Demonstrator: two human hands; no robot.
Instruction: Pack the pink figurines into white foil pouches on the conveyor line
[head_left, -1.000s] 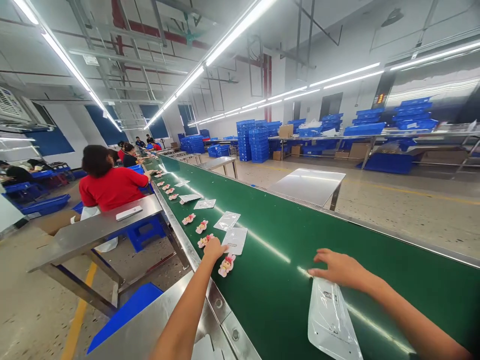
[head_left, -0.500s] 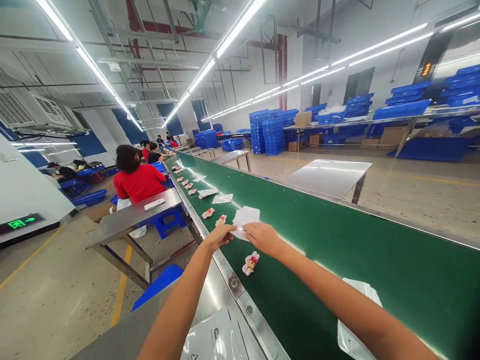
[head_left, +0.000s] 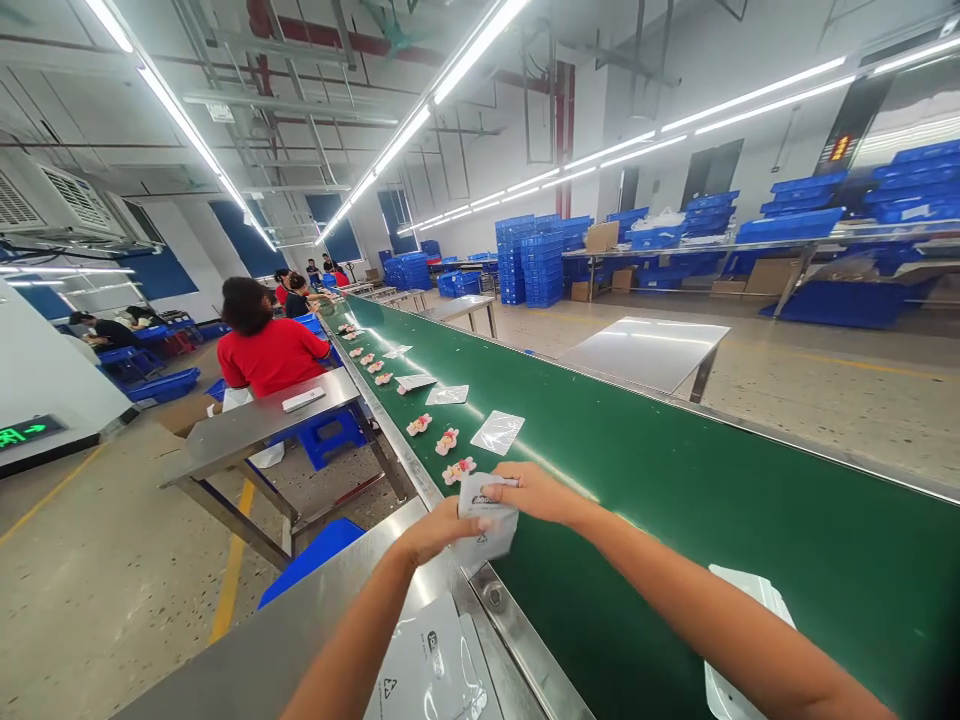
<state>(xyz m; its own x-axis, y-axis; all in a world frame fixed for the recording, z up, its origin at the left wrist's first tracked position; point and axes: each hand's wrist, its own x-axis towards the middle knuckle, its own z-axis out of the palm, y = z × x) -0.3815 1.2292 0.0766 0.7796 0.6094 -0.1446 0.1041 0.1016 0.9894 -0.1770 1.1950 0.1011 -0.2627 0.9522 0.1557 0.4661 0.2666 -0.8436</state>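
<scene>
Both hands meet over the near steel edge of the long green conveyor belt (head_left: 675, 480). Left hand (head_left: 435, 530) is closed on the lower left part of a small clear plastic bag with white printed panel (head_left: 484, 515); fingers wrap under it. Right hand (head_left: 536, 492) pinches the bag's upper right edge, thumb and fingers closed on the film. Bag is held above the belt's edge rail, tilted, not lying on the belt. Whether anything is inside the bag cannot be told.

On the belt just beyond the bag: a small pink and white doll figure (head_left: 458, 469), nearly touching the bag's top edge. Further up the belt, two more small pink doll figures (head_left: 447, 441) and (head_left: 418, 425) in a row along the near edge. Beside them, toward the belt's middle, a flat clear plastic bag (head_left: 497, 432) lies on the green surface. More bags and figures continue up the belt, too small to detail.

Near side of the belt, below the hands: a steel worktable (head_left: 300, 640) with a flat clear bag with printed symbols (head_left: 431, 665) lying on it. On the belt at lower right, under the right forearm, another clear plastic bag (head_left: 742, 590), partly hidden.

Up the belt on its left side, a seated person in a red shirt (head_left: 270, 355) at a steel table (head_left: 247, 430).
</scene>
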